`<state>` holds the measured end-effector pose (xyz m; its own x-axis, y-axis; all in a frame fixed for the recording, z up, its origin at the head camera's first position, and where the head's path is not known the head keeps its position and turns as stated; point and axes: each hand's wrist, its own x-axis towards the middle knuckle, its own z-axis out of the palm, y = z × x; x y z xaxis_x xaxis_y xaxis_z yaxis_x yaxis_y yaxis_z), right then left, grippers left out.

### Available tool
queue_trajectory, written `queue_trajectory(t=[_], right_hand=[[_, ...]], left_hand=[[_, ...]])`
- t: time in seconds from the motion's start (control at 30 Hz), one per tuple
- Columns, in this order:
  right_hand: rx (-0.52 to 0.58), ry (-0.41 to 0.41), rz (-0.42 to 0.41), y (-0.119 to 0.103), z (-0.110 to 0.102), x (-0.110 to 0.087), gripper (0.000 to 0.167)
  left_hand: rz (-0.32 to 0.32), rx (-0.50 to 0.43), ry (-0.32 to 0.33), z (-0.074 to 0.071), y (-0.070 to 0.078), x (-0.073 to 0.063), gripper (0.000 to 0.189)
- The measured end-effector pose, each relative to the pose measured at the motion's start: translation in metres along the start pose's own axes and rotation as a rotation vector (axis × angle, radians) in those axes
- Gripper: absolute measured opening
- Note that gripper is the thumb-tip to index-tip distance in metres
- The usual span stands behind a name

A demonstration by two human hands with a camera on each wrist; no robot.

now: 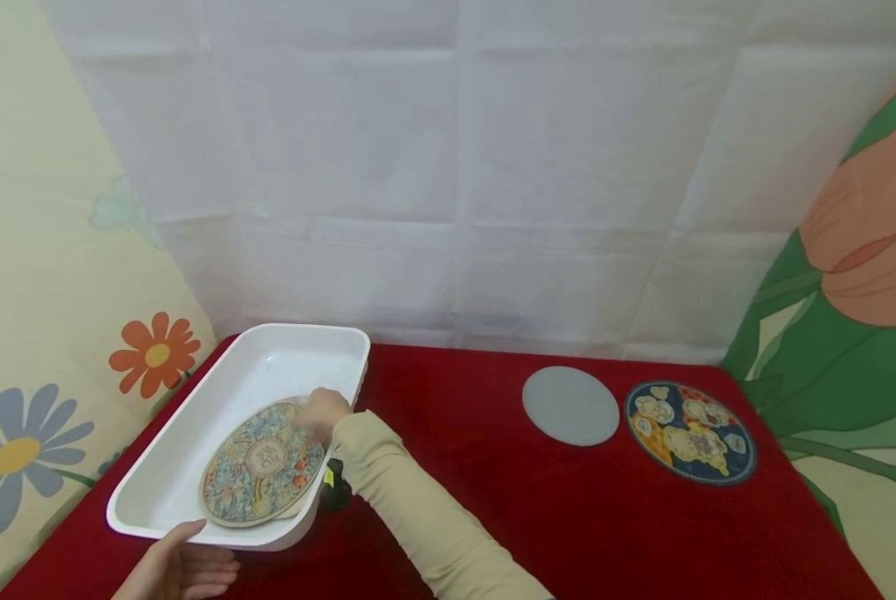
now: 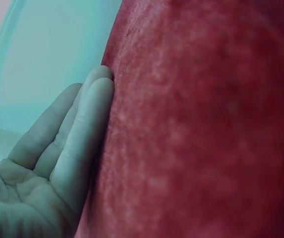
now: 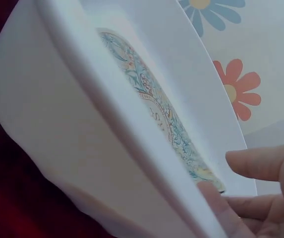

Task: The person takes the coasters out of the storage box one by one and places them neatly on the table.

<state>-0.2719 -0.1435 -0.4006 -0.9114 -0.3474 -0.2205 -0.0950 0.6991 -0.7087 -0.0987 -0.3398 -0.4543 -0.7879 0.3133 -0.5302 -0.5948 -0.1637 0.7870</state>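
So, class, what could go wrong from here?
The right hand, at the edge of the patterned disc, may also catch the pale piece beneath. The tray might slide, since the left hand is open at its near end. The right sleeve, reaching over the tray's side, could bump it.

A round placemat (image 1: 260,467) lies patterned face up inside the near part of a white rectangular tub (image 1: 286,362), close to its right wall. Dense floral print in blue, green, gold and red surrounds a beige central medallion whose lettering is too small to read. The open tub has rounded corners and sits on red cloth (image 1: 493,517).
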Motion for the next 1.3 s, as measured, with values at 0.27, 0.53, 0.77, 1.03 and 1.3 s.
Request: queue_trajectory(t=[0.27,0.53,0.77,1.03,1.3], right_hand=[[-0.110,0.050,-0.034,0.000,0.003,-0.003,0.020],[-0.136,0.092,-0.066,-0.002,0.000,-0.011,0.033],[-0.142,0.120,-0.120,0.001,0.001,-0.011,0.042],[-0.100,0.136,-0.135,0.000,-0.002,-0.013,0.045],[0.010,0.136,-0.127,0.001,-0.004,-0.014,0.044]], left_hand=[[-0.004,-0.010,-0.032,-0.002,0.000,0.000,0.063],[-0.005,-0.018,-0.039,-0.001,0.000,0.000,0.063],[-0.002,-0.024,-0.053,-0.001,0.001,0.000,0.062],[-0.006,-0.023,-0.034,-0.001,0.002,0.000,0.062],[-0.006,-0.026,-0.072,-0.003,0.001,0.001,0.065]])
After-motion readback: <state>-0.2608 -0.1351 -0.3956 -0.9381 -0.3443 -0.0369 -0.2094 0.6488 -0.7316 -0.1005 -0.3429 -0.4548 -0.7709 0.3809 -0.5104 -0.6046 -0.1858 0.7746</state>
